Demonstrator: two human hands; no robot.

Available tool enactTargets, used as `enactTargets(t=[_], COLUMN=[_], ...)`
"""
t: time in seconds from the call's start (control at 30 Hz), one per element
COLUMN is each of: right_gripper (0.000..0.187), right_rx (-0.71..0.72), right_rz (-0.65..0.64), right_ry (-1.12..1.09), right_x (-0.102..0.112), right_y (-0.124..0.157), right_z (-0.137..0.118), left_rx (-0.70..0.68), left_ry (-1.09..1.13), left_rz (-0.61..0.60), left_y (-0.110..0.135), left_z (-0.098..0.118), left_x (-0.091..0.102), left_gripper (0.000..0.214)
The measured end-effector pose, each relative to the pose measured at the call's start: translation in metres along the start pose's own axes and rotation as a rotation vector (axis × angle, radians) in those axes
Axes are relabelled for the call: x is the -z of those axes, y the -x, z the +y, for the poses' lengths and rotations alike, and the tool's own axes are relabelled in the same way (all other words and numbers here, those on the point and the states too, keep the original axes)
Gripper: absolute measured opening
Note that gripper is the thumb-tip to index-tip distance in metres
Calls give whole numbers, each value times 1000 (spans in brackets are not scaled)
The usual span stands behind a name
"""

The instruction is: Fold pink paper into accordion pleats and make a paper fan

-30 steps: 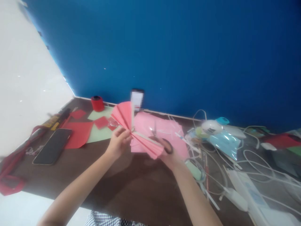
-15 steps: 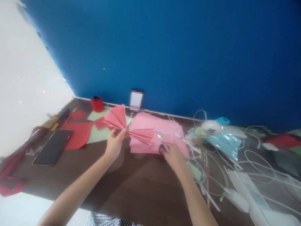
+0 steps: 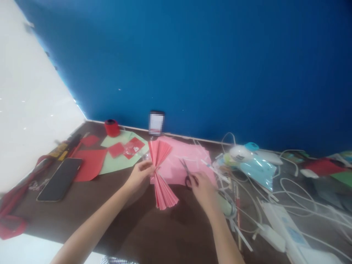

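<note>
My left hand point(image 3: 140, 176) pinches a pleated pink paper fan point(image 3: 161, 181) at its bound middle, holding it above the brown table point(image 3: 154, 234). The fan stands nearly upright, one half spread upward, the other downward. My right hand point(image 3: 202, 185) is closed on a pair of scissors point(image 3: 187, 174) with dark handles, blades pointing up and left toward the fan. Sheets of pink paper point(image 3: 189, 161) lie flat behind both hands.
A dark phone point(image 3: 60, 178) lies at the left beside red paper pieces point(image 3: 92, 163) and a green sheet point(image 3: 121, 154). A red tape roll point(image 3: 111, 127) stands by the blue wall. White cables point(image 3: 299, 198), chargers and a plastic pouch point(image 3: 258, 167) crowd the right side.
The fan has turned from a sideways spread to nearly upright in my left hand. My right hand with the scissors let go of the fan and stayed just to its right.
</note>
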State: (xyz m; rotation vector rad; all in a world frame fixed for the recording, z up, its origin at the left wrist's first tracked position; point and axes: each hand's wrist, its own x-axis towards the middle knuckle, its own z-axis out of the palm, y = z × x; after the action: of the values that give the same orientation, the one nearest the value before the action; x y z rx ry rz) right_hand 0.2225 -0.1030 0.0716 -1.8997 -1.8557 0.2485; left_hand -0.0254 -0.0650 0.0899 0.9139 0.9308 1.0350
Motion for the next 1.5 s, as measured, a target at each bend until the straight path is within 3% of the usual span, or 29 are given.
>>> enactTargets(t=[0.07,0.13,0.2,0.27,0.37,0.47,0.63,0.8,0.97,1.07,1.27,1.4,1.5], right_gripper=[25,47,65,72,67,52,23,18,40,31,21,20,15], right_rx=[10,14,55,128,222,269,274,190,41,9,95,84,56], right_rz=[3,23,65,81,3,-38,62,97,71,167,206,272,413], right_ry=[-315,-536,-583,-487,-340,-328,-391,-486,-744,-727,-575,-578,-594], right_x=[0,0,2,6,12,14,9,6,1,-2,3,17,32], right_y=[1,1,2,1,0,-1,-5,-3,-5,-16,-35,-33,-28], right_z=[-5,-13,-21,-27,-27,-19,-5,-2,-13,-23,-41,-56,-70], left_rx=[10,23,30,12,3,53,221,214,175,219,245,129,-12], left_ry=[-100,-183,-243,-282,-348,-418,-286,-143,-238,-288,-158,-254,-299], left_rz=[-65,-137,-222,-311,-463,-542,-586,-665,-589,-522,-317,-185,-73], left_y=[-2,-4,-6,-7,-8,-10,-14,-11,-5,-2,6,11,11], left_z=[0,-1,-2,-1,5,11,11,15,19,13,-9,-11,-8], left_x=[0,-2,-4,-8,-13,-14,-15,-15,-13,-15,-23,-32,-39], left_gripper=[27,28,28,29,30,30,29,39,37,33,56,50,42])
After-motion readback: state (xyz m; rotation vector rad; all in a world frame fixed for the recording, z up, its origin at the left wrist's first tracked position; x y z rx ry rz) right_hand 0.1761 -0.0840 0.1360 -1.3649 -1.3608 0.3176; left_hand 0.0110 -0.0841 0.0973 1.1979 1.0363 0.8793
